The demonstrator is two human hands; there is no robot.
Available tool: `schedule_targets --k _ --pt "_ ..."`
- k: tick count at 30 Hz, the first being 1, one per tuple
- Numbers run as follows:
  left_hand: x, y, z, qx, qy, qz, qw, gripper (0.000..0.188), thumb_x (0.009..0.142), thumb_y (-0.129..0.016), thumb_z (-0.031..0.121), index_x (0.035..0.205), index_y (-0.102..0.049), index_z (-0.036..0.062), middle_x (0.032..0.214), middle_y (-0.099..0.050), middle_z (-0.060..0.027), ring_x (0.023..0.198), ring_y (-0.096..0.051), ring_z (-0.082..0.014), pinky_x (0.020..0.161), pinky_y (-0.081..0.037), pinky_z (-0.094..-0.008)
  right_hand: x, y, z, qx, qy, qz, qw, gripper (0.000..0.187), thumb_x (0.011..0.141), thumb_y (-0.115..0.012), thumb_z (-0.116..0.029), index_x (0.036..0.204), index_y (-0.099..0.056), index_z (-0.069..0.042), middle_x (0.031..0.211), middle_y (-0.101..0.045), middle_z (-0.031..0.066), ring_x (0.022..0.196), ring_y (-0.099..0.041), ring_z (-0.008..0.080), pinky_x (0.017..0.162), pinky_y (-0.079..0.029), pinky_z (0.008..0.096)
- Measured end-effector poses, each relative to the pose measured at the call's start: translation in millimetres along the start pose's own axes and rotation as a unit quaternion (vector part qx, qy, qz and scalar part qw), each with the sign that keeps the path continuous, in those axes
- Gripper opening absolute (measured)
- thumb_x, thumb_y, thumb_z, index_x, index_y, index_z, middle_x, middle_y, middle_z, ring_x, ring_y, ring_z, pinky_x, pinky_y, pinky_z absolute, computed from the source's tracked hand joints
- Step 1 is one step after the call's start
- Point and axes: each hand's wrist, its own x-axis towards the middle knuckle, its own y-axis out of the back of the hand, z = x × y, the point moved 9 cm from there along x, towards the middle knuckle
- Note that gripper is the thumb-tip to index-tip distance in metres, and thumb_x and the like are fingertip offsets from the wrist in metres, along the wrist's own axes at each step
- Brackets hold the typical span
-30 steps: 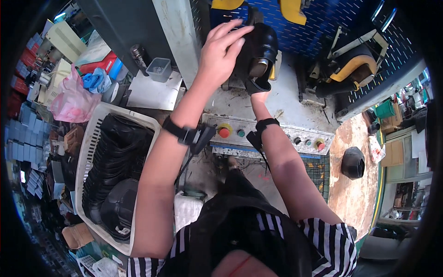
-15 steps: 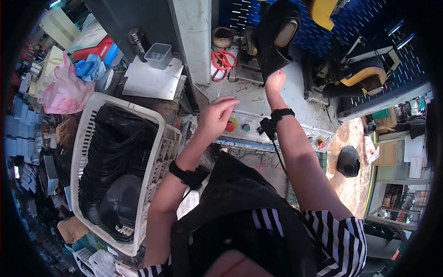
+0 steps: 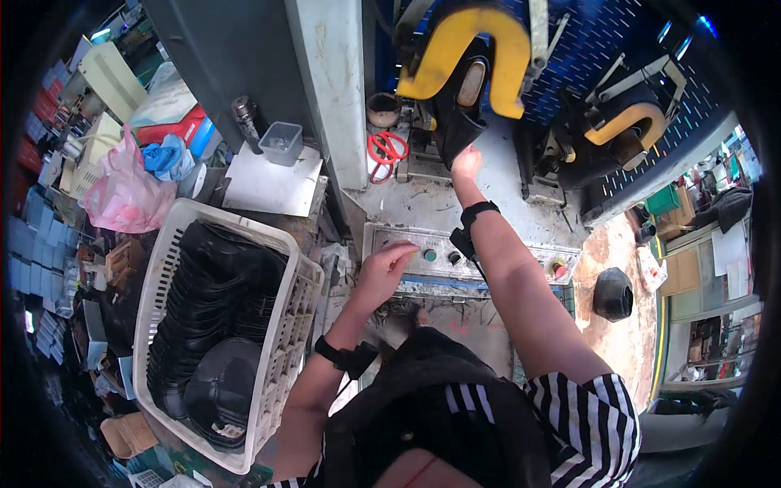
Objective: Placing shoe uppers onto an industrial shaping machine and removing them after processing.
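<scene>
at 12 o'clock | yellow clamp (image 3: pixel 468 24) now straddles black boot (image 3: pixel 455 122), seemingly aligned | right hand (image 3: pixel 466 165): at boot, grip hidden | left hand (image 3: pixel 382 272): over control panel (image 3: pixel 441 254), grip unclear

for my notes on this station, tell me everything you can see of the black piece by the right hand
The black piece looks like a shoe upper, in smooth, leather-like material with a slight sheen. A long tan oval shows in its upper part, framed by black edges; its lower end flares toward the person. It sits tilted at the machine, partly within the arch of a yellow curved part; contact there is unclear. The right hand meets its lower end, fingers mostly hidden.
</scene>
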Motion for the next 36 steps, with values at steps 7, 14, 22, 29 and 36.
schedule_targets --k 7,14,22,29,36 --pt "-12 -26 18 0.006 -0.011 0.009 1.000 0.020 0.088 -0.054 0.005 0.105 -0.063 0.0036 0.097 -0.065 -0.0095 0.083 -0.062 -0.0160 0.072 -0.048 -0.0253 6 -2 19 -0.048 -0.065 -0.071 0.994 0.064 0.092 -0.027 -0.045 0.088 -0.064 0.007 0.088 -0.060 0.0296 0.091 -0.057 0.0448 0.081 -0.043 0.0512" --pt "56 -130 89 0.010 -0.047 -0.019 0.999 0.024 0.091 -0.051 0.009 0.113 -0.060 0.0023 0.087 -0.066 -0.0060 0.076 -0.061 -0.0118 0.071 -0.048 -0.0239 -53 43 73 0.280 -0.094 -0.269 0.917 0.038 0.093 -0.045 -0.038 0.104 -0.056 -0.003 0.086 -0.063 0.0079 0.085 -0.061 0.0190 0.070 -0.048 0.0314" --pt "179 -293 211 0.084 -0.204 0.005 0.975 0.027 0.089 -0.055 0.014 0.116 -0.056 0.0081 0.079 -0.066 -0.0066 0.066 -0.062 -0.0140 0.063 -0.048 -0.0261 -113 261 177 0.327 -0.280 -0.385 0.816 0.023 0.093 -0.051 -0.024 0.105 -0.060 -0.007 0.087 -0.065 0.0040 0.075 -0.063 0.0117 0.063 -0.047 0.0216" --pt "131 -322 232 0.312 -0.243 -0.018 0.918 0.020 0.080 -0.065 0.021 0.083 -0.052 0.0057 0.062 -0.057 -0.0107 0.059 -0.058 -0.0309 0.053 -0.043 -0.0410 -50 389 221 0.406 -0.271 -0.218 0.845 0.019 0.090 -0.054 -0.019 0.100 -0.060 -0.004 0.083 -0.063 0.0056 0.070 -0.061 0.0130 0.060 -0.048 0.0231" --pt "1 -387 228 0.445 -0.379 -0.295 0.756 0.013 0.073 -0.062 0.014 0.081 -0.053 0.0093 0.068 -0.050 -0.0061 0.069 -0.055 -0.0245 0.061 -0.045 -0.0354 -56 424 173 0.502 -0.318 -0.422 0.685 0.059 0.091 -0.044 -0.051 0.123 -0.049 -0.001 0.115 -0.060 0.0109 0.103 -0.058 0.0199 0.093 -0.045 0.0351"
